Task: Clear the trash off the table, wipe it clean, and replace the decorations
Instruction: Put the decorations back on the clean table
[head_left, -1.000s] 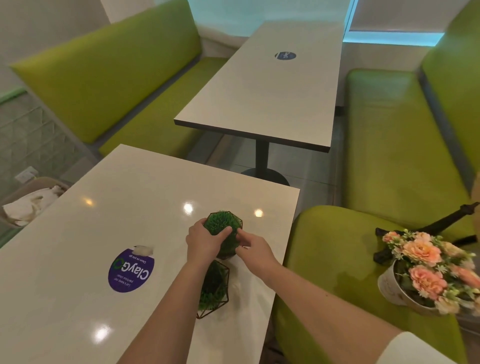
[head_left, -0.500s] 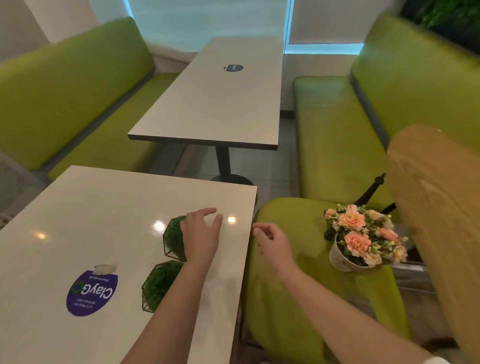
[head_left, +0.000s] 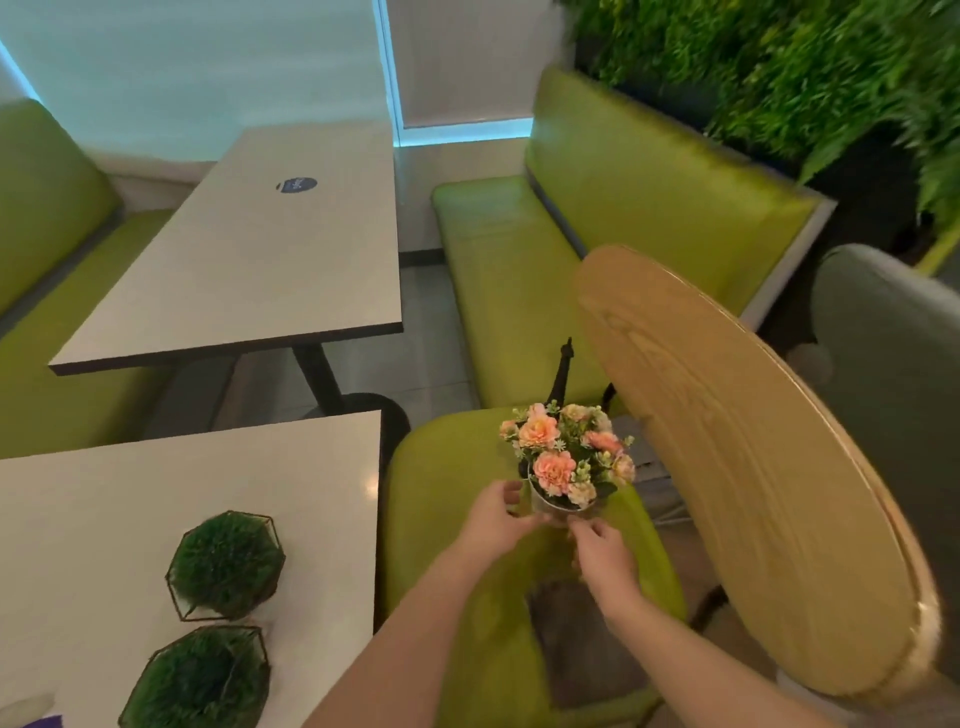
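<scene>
On the near worktop (head_left: 156, 483) at the left stand two green grass balls in wire frames, one (head_left: 227, 564) behind the other (head_left: 200, 680), close together near the right edge. Beyond it a second table (head_left: 249, 260) stands between green benches. To the right, over the green chair seat (head_left: 447, 467), the left hand (head_left: 493, 517) curls round the left side of the white flower pot (head_left: 545, 506) of peach blooms, and the right hand (head_left: 602, 553) touches its lower right side with bent fingers; whether that one grips cannot be told. A wooden chair back (head_left: 753, 467) rises at the far right.
</scene>
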